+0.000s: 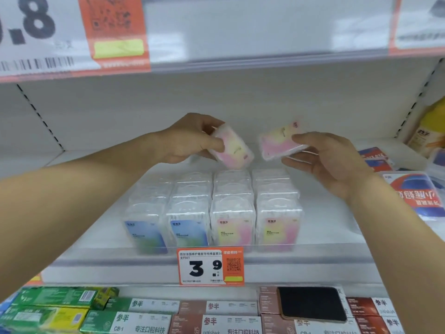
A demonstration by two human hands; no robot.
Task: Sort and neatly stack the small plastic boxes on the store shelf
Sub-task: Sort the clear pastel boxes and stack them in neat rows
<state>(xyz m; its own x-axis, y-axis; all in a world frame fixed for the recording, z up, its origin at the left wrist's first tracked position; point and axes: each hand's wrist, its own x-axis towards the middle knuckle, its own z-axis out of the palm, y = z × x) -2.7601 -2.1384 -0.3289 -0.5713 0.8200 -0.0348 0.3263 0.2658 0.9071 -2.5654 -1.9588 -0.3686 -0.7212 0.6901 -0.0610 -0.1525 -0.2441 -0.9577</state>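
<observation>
My left hand [192, 138] grips a small clear plastic box with a pink-yellow label [234, 150], tilted, above the rows on the shelf. My right hand [322, 160] pinches a second pink-yellow box [280, 141] between thumb and fingers, held a little apart from the first. Below them, upright clear boxes stand in four rows on the white shelf [325, 227]: two rows fronted by blue-labelled boxes [147, 235] on the left and two rows fronted by pink-yellow boxes [232, 231] on the right.
A 3.9 price tag [210, 266] hangs on the shelf's front edge. Red-and-blue packs [416, 196] lie at the right of the shelf. On the shelf below, green and brown cartons sit with a black phone [313, 303] lying on them. The upper shelf's rail [265, 30] overhangs.
</observation>
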